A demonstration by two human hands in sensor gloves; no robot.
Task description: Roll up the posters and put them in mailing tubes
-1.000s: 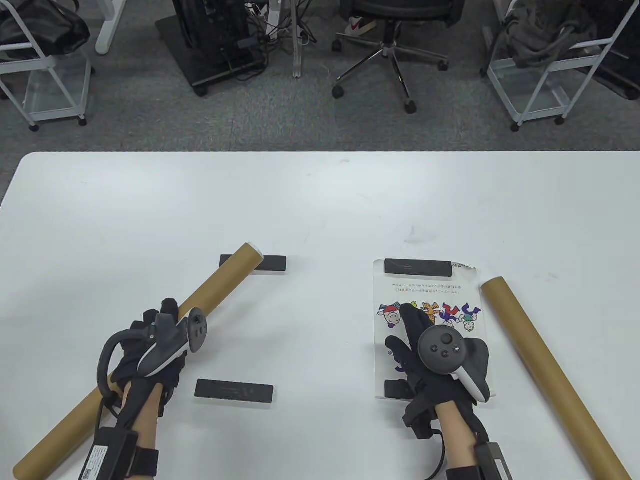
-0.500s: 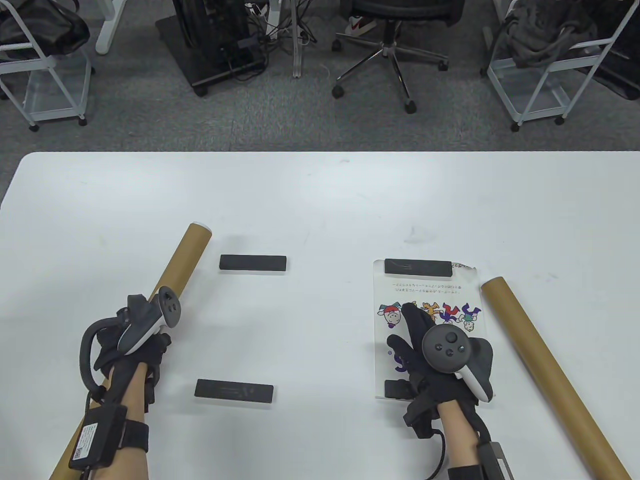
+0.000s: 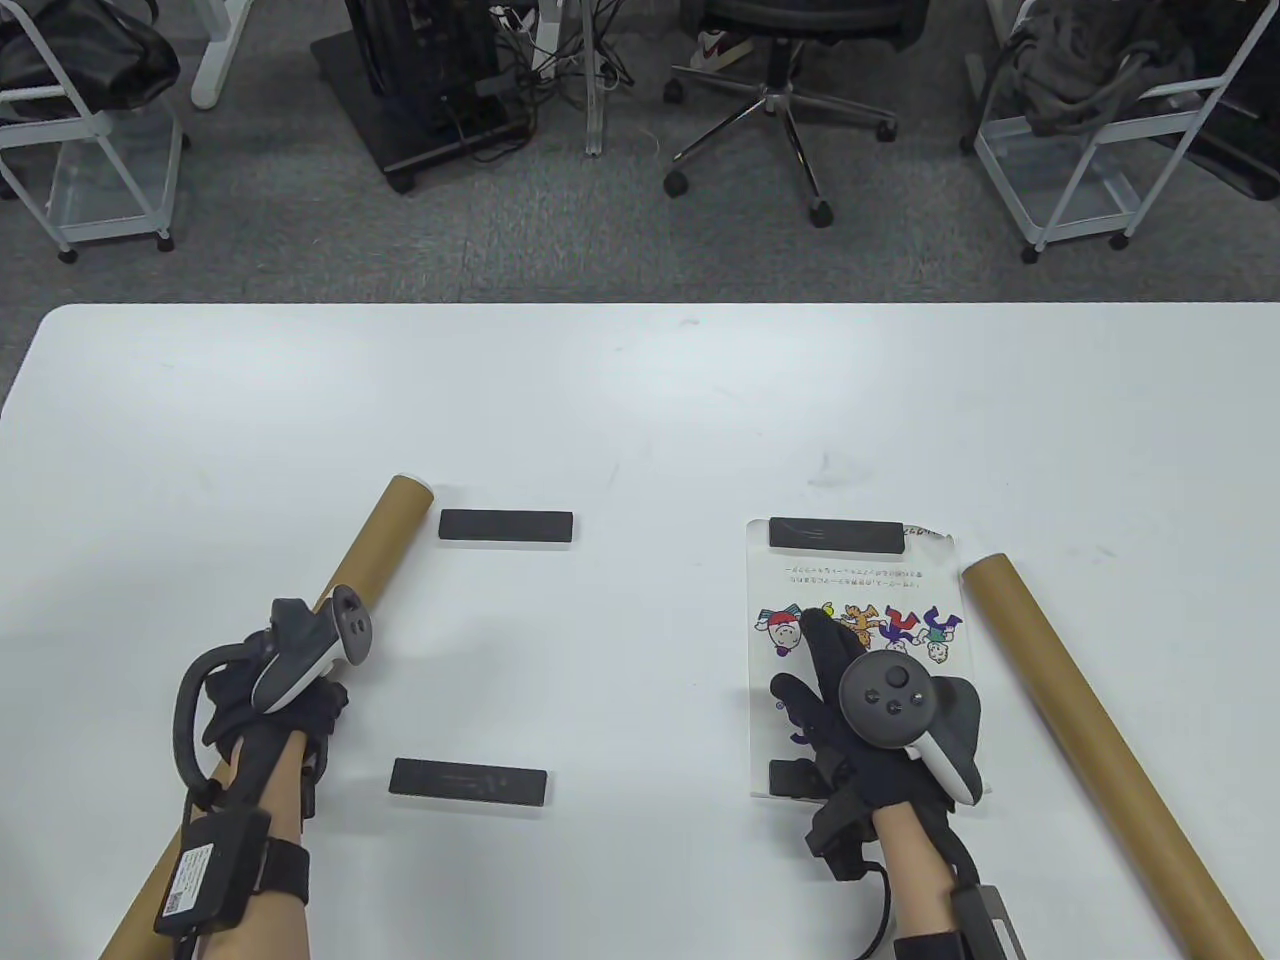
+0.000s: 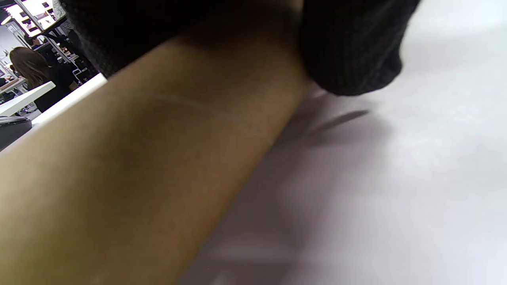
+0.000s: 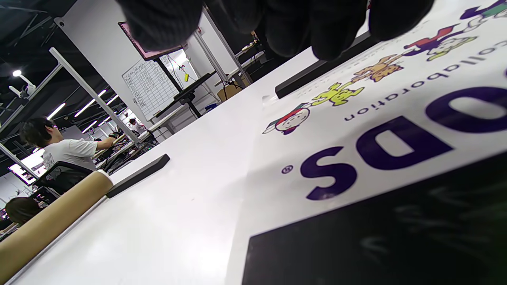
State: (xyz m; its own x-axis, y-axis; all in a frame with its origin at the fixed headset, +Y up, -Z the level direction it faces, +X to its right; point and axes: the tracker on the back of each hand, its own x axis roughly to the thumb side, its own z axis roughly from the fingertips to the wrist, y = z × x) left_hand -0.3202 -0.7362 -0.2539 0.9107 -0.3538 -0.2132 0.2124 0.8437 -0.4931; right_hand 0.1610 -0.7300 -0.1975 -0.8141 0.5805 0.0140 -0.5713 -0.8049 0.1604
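Observation:
A brown mailing tube (image 3: 375, 545) lies slanted at the left, its far end by a black bar. My left hand (image 3: 295, 700) grips it at mid-length; in the left wrist view the tube (image 4: 138, 158) fills the frame under my gloved fingers (image 4: 348, 51). A cartoon poster (image 3: 850, 585) lies flat at the right, with a black weight bar (image 3: 835, 533) on its far edge and another (image 3: 790, 778) on its near edge. My right hand (image 3: 825, 690) rests on the poster, fingers stretched out. The poster also shows in the right wrist view (image 5: 356, 130).
A second brown tube (image 3: 1090, 730) lies slanted right of the poster. Two loose black bars lie on the white table (image 3: 640, 400): one far (image 3: 506, 525), one near (image 3: 468, 781). Chairs and carts stand on the floor beyond the far edge.
My left hand moved left with the tube, swinging its far end off the far black bar to that bar's left. The right hand stayed on the poster.

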